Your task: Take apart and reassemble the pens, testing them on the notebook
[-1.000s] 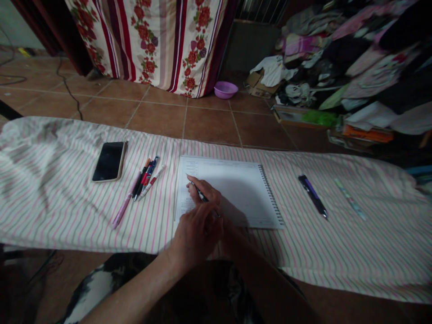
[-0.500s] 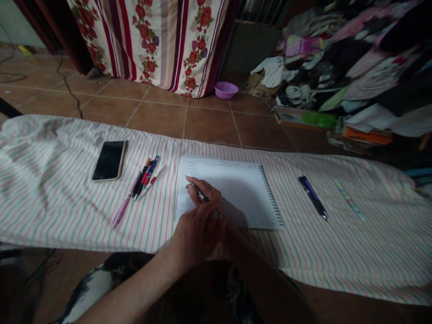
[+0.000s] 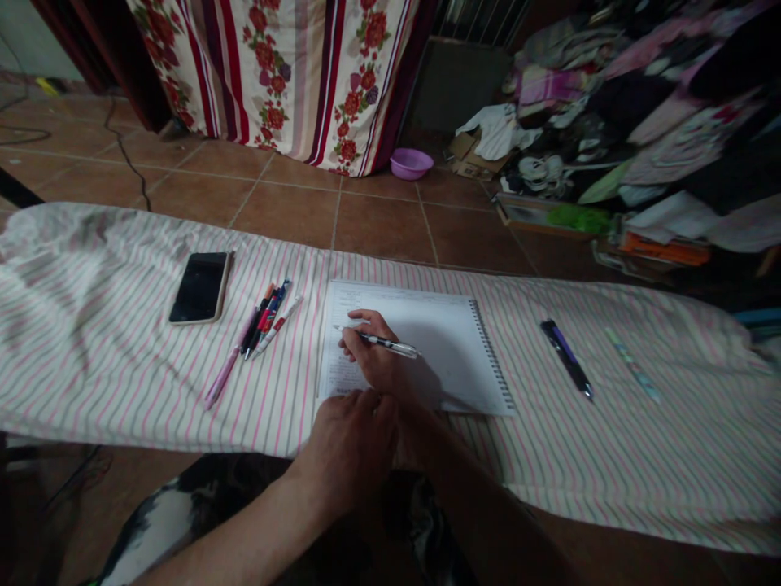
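1. Head view: right hand (image 3: 377, 364) over the left part of a spiral notebook (image 3: 445, 325). Its grip is closed on a clear-and-black pen (image 3: 396, 347), one finger stretched toward the page's left side.
2. Pen slanted, tip pointing left over the page; cannot tell whether the tip touches the paper.
3. Notebook lies open on the cloth-covered table (image 3: 122, 366), coil along the right edge. Small dark lines down the left margin, too faint to read; most of the rest pale.
4. Left hand (image 3: 354, 439) lies across the right wrist, near the notebook's lower edge. Fingers bent; cannot tell whether its grip is clasped or merely resting.
5. Left of notebook: several pens bunched side by side, among them a pink pen (image 3: 224, 370) and a white-and-red pen (image 3: 278, 327). Further left, a smartphone (image 3: 200, 287), screen dark.
6. Right of notebook: a black-and-purple pen (image 3: 566, 358); beyond it a slim pale-green patterned strip (image 3: 633, 364), too blurred to identify.
7. Past the table: tiled floor (image 3: 274, 213), lilac basin (image 3: 411, 165) by a floral curtain (image 3: 268, 73), heaped clothes (image 3: 549, 85) at upper right.
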### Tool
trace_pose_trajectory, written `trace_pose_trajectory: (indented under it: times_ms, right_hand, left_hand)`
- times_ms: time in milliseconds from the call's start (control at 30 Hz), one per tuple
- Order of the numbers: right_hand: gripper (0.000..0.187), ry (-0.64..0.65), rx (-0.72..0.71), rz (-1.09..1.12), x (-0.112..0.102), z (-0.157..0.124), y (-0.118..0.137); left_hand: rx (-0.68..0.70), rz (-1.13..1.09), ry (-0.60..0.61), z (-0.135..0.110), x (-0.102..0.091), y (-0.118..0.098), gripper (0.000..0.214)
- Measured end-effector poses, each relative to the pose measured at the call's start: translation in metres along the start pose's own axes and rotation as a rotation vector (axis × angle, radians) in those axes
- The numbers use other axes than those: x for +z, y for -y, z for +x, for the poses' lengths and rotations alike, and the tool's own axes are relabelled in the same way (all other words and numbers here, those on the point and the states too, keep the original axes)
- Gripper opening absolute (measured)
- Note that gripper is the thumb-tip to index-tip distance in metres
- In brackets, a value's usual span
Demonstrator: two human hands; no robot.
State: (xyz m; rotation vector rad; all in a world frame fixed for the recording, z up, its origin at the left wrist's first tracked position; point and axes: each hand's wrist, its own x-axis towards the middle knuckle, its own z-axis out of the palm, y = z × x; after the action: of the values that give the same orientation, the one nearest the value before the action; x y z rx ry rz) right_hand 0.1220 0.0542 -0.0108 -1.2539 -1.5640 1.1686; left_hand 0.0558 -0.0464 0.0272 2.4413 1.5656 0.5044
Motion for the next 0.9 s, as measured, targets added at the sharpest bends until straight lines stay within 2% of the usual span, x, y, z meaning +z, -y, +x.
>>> trace_pose_trajectory:
  times_ms: [100, 200, 300, 667, 900]
  right_hand:
    - [0.014, 0.007, -0.052, -0.114, 0.001, 0.000, -0.001]
    - [0.012, 0.040, -0.122, -0.189, 0.003, 0.000, -0.002]
    - [0.011, 0.009, -0.151, -0.250, 0.005, 0.001, -0.006]
    - [0.013, -0.009, -0.126, -0.278, 0.009, 0.004, -0.020]
    - [0.014, 0.039, -0.130, -0.313, 0.007, 0.004, -0.018]
  left_hand:
    - [-0.092, 0.185, 0.114, -0.001, -0.001, -0.004, 0.021]
    - [-0.166, 0.319, 0.137, -0.003, 0.003, -0.004, 0.037]
    - [-0.178, 0.342, 0.163, -0.004, 0.008, -0.003, 0.045]
    - [-0.167, 0.375, 0.211, 0.000, 0.005, 0.000, 0.041]
    - [-0.165, 0.405, 0.251, 0.001, 0.003, -0.002, 0.043]
